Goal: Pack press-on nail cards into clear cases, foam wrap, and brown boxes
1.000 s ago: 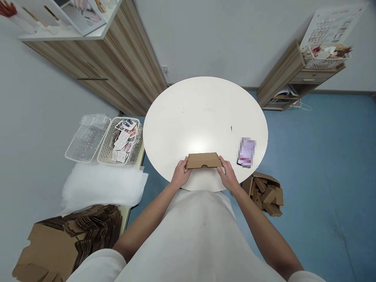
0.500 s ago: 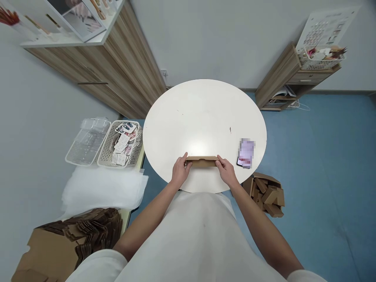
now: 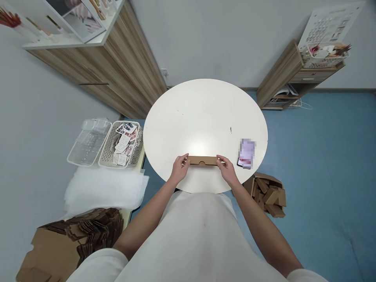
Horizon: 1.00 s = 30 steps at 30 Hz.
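Box (image 3: 202, 160): a slim brown cardboard box is lying crosswise near the person's edge of the round white counter (image 3: 202, 117), its half-round notch (image 3: 201, 163) facing the body; whether its underside is touching the surface, I cannot tell.
Left hand (image 3: 180, 168): fingers and thumb are pinching the box's left end, nearly closed around that edge.
Right hand (image 3: 226, 170): fingers and thumb are gripping the opposite end in a similar narrow pinch.
Grip risk: only the ends are getting support, so an uneven squeeze could be bowing the thin card or letting one corner slip.
Lid risk: the lid seems to be sitting shut, but pressing inward on the sides could be popping it loose; the inside is not showing.
Phone (image 3: 246, 153): it is lying blurred beyond the right hand, where a wide elbow or wrist swing could be knocking it.
Carton (image 3: 249, 186): it is standing below the counter's right edge, holding small boxes; a dropped box could be landing there or on the floor (image 3: 308, 164).
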Available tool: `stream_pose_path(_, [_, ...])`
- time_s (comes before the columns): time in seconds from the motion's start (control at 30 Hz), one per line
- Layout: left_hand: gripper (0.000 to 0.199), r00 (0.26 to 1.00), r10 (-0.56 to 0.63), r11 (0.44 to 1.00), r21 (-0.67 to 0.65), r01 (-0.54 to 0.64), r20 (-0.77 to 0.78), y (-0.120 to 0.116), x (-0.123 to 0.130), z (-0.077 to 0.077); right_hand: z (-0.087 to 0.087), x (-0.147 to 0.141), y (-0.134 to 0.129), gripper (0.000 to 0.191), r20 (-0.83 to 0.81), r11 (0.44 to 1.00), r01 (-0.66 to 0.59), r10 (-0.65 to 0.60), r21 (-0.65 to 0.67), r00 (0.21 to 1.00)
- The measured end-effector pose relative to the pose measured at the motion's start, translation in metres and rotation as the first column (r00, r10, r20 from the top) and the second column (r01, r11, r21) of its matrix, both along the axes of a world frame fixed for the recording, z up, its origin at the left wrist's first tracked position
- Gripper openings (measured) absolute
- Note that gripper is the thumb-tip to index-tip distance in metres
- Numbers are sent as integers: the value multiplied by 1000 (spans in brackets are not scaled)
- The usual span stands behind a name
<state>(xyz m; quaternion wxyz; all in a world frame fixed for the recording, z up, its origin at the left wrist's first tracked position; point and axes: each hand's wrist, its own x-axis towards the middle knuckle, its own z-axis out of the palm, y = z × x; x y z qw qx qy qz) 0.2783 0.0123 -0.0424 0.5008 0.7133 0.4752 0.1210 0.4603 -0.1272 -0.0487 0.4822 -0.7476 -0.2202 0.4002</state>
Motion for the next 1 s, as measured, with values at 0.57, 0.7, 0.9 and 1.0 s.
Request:
stream_pose_path(0.57, [50,997,-58,992,-114,52,-50,3,-5,-15,-13,-3,2,43,58,998,-42,45,-55,997])
stream_pose_path(0.7, [46,992,-122,991,-52,120,-23,0,-22,-20,-16,-24,-11,38,53,1000,-9,10,-9,999])
stream_pose_path(0.9, [53,963,-255,966,7,257,-89,-8,-46,-29,-32,-70,-32,69,61,999,-22,24,-33,998])
stream_pose_path(1.0, [64,950,-292,956,-47,288,-108,-11,-53,-32,-38,-89,-48,83,16,997,-33,34,-73,999])
